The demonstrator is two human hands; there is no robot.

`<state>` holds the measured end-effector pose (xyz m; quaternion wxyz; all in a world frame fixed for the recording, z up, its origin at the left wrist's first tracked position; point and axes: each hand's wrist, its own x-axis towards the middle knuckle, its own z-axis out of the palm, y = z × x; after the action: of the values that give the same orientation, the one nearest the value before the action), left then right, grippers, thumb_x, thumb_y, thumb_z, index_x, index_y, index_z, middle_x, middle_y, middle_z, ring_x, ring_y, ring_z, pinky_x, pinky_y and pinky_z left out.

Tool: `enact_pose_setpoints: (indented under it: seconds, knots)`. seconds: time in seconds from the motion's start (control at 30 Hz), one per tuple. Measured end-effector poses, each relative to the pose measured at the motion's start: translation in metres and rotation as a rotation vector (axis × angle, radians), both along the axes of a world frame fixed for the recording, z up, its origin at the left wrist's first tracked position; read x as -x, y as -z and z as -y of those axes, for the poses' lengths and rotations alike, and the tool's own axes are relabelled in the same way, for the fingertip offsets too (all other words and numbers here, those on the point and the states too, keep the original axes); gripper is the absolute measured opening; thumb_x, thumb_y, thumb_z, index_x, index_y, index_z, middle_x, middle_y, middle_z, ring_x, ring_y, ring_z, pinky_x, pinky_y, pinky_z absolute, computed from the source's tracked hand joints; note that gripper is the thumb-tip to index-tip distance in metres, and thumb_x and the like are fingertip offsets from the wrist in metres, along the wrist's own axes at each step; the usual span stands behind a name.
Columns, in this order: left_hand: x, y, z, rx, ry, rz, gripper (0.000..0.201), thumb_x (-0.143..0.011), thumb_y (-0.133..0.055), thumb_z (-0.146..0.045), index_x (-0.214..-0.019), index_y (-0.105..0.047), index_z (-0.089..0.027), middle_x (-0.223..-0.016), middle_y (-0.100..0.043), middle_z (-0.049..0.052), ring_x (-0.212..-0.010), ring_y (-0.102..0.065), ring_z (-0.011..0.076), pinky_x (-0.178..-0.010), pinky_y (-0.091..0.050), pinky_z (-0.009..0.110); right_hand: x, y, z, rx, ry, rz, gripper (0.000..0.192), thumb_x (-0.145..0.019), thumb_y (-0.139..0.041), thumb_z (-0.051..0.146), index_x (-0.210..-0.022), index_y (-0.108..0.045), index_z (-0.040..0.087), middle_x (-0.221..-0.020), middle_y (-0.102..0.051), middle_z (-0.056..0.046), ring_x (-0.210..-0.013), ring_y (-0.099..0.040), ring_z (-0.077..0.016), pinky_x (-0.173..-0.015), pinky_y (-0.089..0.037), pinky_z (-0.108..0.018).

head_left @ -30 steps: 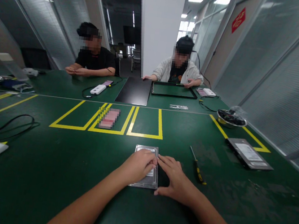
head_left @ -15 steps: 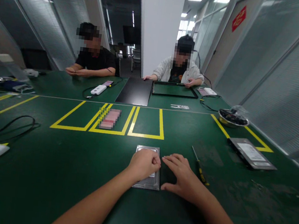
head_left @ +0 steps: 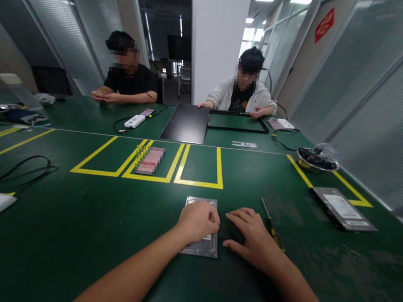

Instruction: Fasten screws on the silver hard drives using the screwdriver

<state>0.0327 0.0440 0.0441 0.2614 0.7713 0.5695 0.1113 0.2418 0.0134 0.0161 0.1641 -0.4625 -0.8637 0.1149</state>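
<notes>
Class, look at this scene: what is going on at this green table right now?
A person's left hand rests closed on a silver hard drive lying flat on the green table. The right hand lies open on the mat beside the drive, between it and a yellow-handled screwdriver. Two other people sit across the table.

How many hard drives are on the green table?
2. One hard drive lies under the left hand, close in front; a second drive lies far right by the yellow tape. Others may be hidden.
</notes>
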Motion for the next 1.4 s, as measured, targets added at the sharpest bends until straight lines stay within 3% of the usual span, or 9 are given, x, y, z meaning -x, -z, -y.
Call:
enact_pose_setpoints:
  seconds: [0.7,0.9,1.2,1.3,1.4]
  knots:
    - [0.000,-0.017,-0.019,0.158,0.089,-0.114,0.013,-0.061,-0.077,-0.032,-0.074,-0.077,-0.034,-0.080,-0.077,-0.008,-0.079,-0.071,0.0173,-0.060,-0.045,0.022,0.001,-0.003,0.003,0.009,-0.007,-0.010,0.053,-0.083,-0.069,0.042,-0.129,-0.059,0.017,-0.127,-0.061,-0.013,-0.121,-0.046,-0.0304,-0.103,-0.039,-0.050]
    - [0.003,-0.014,-0.022,0.161,0.098,-0.090,0.016,-0.060,-0.080,-0.032,-0.076,-0.077,-0.033,-0.081,-0.076,-0.008,-0.079,-0.070,0.0159,-0.060,-0.044,0.020,0.002,-0.004,0.003,0.022,-0.018,-0.015,0.052,-0.083,-0.069,0.040,-0.129,-0.059,0.017,-0.126,-0.061,-0.013,-0.120,-0.047,-0.0296,-0.103,-0.040,-0.049]
    - [0.018,0.003,-0.013,0.067,0.135,0.039,0.012,-0.074,-0.075,-0.027,-0.085,-0.074,-0.024,-0.081,-0.073,-0.005,-0.073,-0.066,0.0124,-0.060,-0.042,0.021,0.002,-0.008,0.005,0.008,-0.029,-0.027,0.049,-0.084,-0.068,0.038,-0.128,-0.059,0.018,-0.125,-0.062,-0.014,-0.118,-0.050,-0.0303,-0.100,-0.043,-0.050]
    - [0.023,0.006,0.000,-0.035,0.140,0.066,0.013,-0.080,-0.070,-0.022,-0.093,-0.073,-0.022,-0.091,-0.071,-0.001,-0.082,-0.064,0.0147,-0.071,-0.044,0.024,0.002,-0.007,0.005,-0.011,-0.030,-0.023,0.047,-0.085,-0.067,0.038,-0.127,-0.060,0.018,-0.124,-0.062,-0.013,-0.117,-0.050,-0.0300,-0.100,-0.043,-0.049]
    - [0.030,0.008,0.018,-0.220,0.225,0.106,0.016,-0.084,-0.065,-0.017,-0.098,-0.071,-0.022,-0.098,-0.069,0.001,-0.093,-0.061,0.0180,-0.084,-0.045,0.029,0.002,-0.004,0.004,-0.035,-0.018,-0.015,0.044,-0.087,-0.065,0.036,-0.127,-0.060,0.018,-0.122,-0.063,-0.012,-0.115,-0.053,-0.0285,-0.099,-0.045,-0.047]
